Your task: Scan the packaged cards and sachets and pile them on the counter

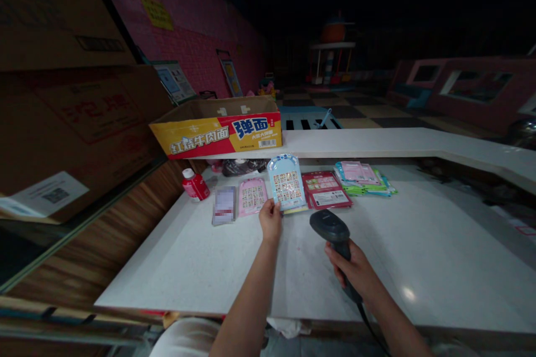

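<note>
My left hand [271,220] pinches the lower left corner of a light-blue flat packet [287,183] printed with a grid of small pictures, tilted up off the white desk [201,268]. My right hand [352,268] is wrapped round the handle of a black barcode scanner [330,227], its head pointing left towards the packet and its cable running down. Left of the blue packet lies a similar pink packet [252,196]. A red packet [327,189] lies to its right, partly covered. Farther right is a pile of pink, green and blue packets [363,178].
A red bottle with a white cap [195,185] and a blurred-out flat stack [224,205] are at the left. An open yellow and red carton [221,134] stands on the raised ledge [355,142] behind. Large cardboard boxes [75,106] rise at the left edge.
</note>
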Available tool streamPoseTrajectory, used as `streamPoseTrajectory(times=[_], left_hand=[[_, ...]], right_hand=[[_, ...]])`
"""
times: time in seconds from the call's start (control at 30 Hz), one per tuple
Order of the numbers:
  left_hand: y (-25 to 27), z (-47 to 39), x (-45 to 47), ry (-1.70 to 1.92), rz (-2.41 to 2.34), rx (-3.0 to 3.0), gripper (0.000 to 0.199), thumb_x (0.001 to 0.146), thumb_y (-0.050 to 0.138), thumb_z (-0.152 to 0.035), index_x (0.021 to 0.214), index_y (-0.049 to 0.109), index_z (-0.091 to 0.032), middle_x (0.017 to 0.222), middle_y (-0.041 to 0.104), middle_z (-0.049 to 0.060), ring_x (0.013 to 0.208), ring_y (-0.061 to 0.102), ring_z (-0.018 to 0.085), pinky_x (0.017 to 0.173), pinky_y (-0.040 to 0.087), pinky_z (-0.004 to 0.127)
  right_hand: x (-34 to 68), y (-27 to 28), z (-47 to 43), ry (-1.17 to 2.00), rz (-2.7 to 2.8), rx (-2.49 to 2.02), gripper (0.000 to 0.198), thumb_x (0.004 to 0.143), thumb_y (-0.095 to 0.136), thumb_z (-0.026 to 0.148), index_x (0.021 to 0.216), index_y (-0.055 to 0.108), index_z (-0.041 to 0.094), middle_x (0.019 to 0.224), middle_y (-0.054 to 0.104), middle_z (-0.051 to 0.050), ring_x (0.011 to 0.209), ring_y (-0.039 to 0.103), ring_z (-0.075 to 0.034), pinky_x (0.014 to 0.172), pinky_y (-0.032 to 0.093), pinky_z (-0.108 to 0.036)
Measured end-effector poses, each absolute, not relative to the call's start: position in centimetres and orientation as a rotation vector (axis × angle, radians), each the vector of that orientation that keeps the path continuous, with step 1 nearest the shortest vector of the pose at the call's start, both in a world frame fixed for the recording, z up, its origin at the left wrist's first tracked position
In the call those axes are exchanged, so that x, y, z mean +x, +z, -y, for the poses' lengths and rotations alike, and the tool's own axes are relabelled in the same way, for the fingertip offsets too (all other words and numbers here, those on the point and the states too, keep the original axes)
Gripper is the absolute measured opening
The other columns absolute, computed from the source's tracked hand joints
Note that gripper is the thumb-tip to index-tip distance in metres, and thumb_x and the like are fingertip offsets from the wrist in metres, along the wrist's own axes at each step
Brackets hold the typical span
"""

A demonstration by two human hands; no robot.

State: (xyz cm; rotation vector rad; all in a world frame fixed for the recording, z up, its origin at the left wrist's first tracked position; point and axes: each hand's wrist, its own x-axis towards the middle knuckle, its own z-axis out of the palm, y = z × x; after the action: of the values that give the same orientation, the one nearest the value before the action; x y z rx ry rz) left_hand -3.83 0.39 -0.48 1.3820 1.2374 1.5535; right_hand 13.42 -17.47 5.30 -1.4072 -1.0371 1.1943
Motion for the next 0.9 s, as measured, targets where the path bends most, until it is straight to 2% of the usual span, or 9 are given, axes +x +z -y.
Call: streamPoseTrajectory(times=[0.27, 0.47, 0.63, 0.77, 0.9], left_hand=[[-1.0, -0.6, -4.1, 1.543, -1.189, 1.392, 0.026, 0.08, 0.057, -0.043, 0.081, 0.061, -0.017, 0.079, 0.067, 0.004, 0.074, 0.061, 0.016, 0.065, 0.049, 0.026], [-1.1, -0.5, -4.0, 1.613, -1.139, 1.305, 0.033, 0.079, 0.061, -0.048, 0.087, 0.063, -0.016, 0.082, 0.067, 0.005, 0.074, 0.061, 0.016, 0.062, 0.05, 0.026], [-0.2, -0.1, -5.0, 1.727, -1.232, 1.128, 0.041, 0.08, 0.056, -0.051, 0.099, 0.059, -0.014, 0.091, 0.065, 0.008, 0.069, 0.062, 0.016, 0.053, 0.051, 0.025], [1.0, -0.7, -7.9, 1.744, -1.511, 1.126, 0.032, 0.085, 0.051, -0.039, 0.103, 0.059, -0.014, 0.09, 0.066, 0.008, 0.063, 0.062, 0.016, 0.051, 0.05, 0.026], [2.8, -1.1, -10.6, 1.512, -1.952, 1.37, 0.024, 0.084, 0.049, -0.022, 0.1, 0.064, -0.013, 0.079, 0.066, 0.01, 0.071, 0.064, 0.021, 0.065, 0.051, 0.031]], right_hand=[[13.2, 5.4, 17.5, 1.149, 0.997, -1.446, 0.04, 0.076, 0.063, 0.053, 0.094, 0.053, 0.019, 0.044, 0.046, 0.011, 0.032, 0.039, -0.009, 0.033, 0.033, -0.021], [13.7, 4.9, 17.6, 1.162, 0.951, -1.437, 0.042, 0.074, 0.064, 0.054, 0.095, 0.053, 0.019, 0.048, 0.049, 0.009, 0.033, 0.042, -0.009, 0.033, 0.036, -0.021], [14.0, 4.9, 17.9, 1.107, 0.916, -1.446, 0.038, 0.077, 0.063, 0.053, 0.094, 0.054, 0.019, 0.048, 0.049, 0.01, 0.032, 0.039, -0.008, 0.033, 0.034, -0.021], [14.4, 4.9, 17.8, 1.147, 0.908, -1.435, 0.04, 0.076, 0.064, 0.054, 0.093, 0.054, 0.019, 0.049, 0.05, 0.009, 0.033, 0.041, -0.009, 0.033, 0.035, -0.022], [14.3, 4.9, 17.8, 1.165, 0.929, -1.421, 0.04, 0.075, 0.064, 0.055, 0.091, 0.053, 0.02, 0.049, 0.051, 0.008, 0.034, 0.042, -0.009, 0.034, 0.035, -0.021]])
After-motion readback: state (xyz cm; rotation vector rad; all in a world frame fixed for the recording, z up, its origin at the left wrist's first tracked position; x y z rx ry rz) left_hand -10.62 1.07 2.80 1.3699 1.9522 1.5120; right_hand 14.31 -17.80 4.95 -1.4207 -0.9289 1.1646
